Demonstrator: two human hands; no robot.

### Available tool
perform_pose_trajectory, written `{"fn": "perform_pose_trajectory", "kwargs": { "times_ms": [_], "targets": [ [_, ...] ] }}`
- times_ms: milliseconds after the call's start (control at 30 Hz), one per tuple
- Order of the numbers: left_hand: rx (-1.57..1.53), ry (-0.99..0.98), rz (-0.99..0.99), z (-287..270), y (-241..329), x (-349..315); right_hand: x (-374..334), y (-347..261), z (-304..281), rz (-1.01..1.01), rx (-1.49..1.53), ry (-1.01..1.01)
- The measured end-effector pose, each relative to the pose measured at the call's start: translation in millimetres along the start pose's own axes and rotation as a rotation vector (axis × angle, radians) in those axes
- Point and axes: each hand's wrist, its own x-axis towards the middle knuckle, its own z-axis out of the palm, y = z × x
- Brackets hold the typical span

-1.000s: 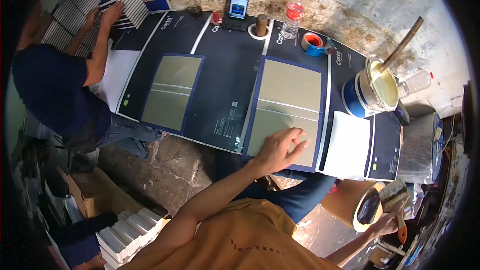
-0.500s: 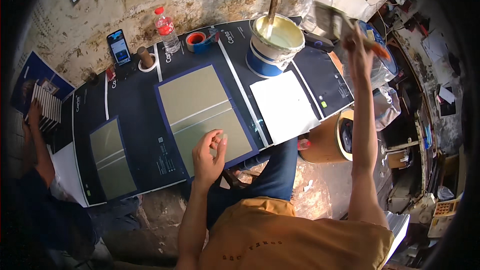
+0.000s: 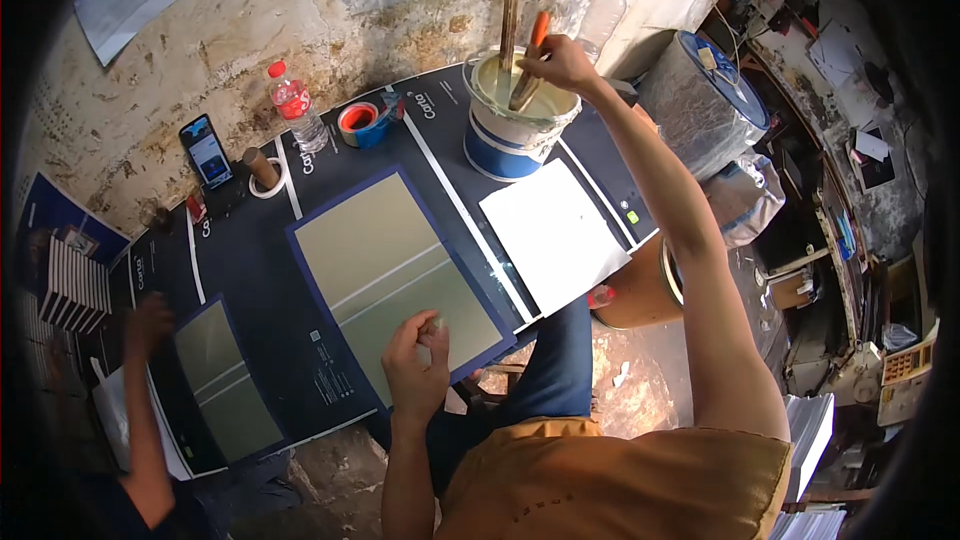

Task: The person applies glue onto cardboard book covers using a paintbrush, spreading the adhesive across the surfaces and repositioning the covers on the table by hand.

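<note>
Rough plastered wall behind a dark bench (image 3: 250, 270) carrying a large olive-green sample card (image 3: 395, 275). Right hand (image 3: 560, 62), grip clenched on an orange-handled brush (image 3: 530, 65), holds it inside the paint bucket (image 3: 515, 125) at the bench's far edge, beside a wooden stirring stick (image 3: 512, 0). Left hand (image 3: 415, 365), fingers loosely curled and grasping nothing, rests at the card's near edge. White sheet (image 3: 565, 230) lies just beside the bucket.
</note>
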Motion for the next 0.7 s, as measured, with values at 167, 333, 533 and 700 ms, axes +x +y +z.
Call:
{"fn": "perform_pose_trajectory", "kwargs": {
  "times_ms": [167, 333, 533, 700],
  "targets": [
    [0.023, -0.046, -0.03, -0.4, 0.8, 0.9, 19.5, 24.1, 10.0, 0.113, -0.107, -0.246],
    [0.011, -0.025, -0.019, 0.7, 0.5, -0.1, 25.7, -3.5, -37.0, 0.009, -0.03, 0.002],
    [0.009, -0.015, -0.005, 0.2, 1.9, -1.7, 19.2, -22.7, -64.2, -0.004, 0.033, 0.061],
    [-0.081, 0.021, -0.029, 2.1, -2.9, -6.3, 16.2, -22.8, -70.6, -0.016, -0.141, -0.087]
  ]
}}
